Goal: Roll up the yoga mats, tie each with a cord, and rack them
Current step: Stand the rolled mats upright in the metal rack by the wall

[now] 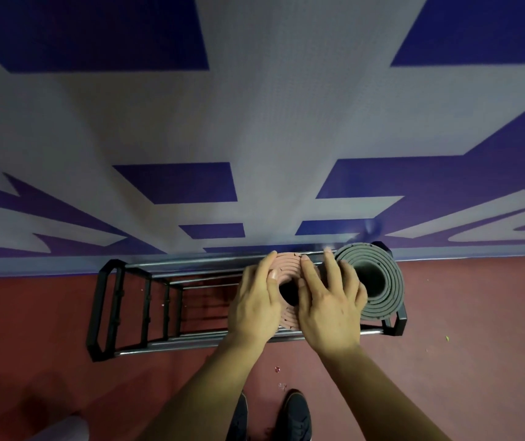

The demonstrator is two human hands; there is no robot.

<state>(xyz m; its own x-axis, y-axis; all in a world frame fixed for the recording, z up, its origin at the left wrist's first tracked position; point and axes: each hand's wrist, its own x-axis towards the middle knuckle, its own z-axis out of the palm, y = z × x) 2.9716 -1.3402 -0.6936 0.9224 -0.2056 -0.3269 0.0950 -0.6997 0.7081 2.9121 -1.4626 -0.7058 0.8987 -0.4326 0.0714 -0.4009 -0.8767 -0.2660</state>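
Note:
A rolled pink yoga mat stands on end in a black metal rack, seen from above. Beside it on the right stands a rolled grey yoga mat, also upright in the rack. My left hand lies over the left side of the pink roll's top end, its thumb at the hollow centre. My right hand presses flat on the right side of that top, fingers spread and reaching toward the grey roll. No cord is visible.
The rack stands against a grey and blue wall on a red floor. Its left compartments hold nothing. My dark shoes stand just in front of it. Small bits of litter dot the floor.

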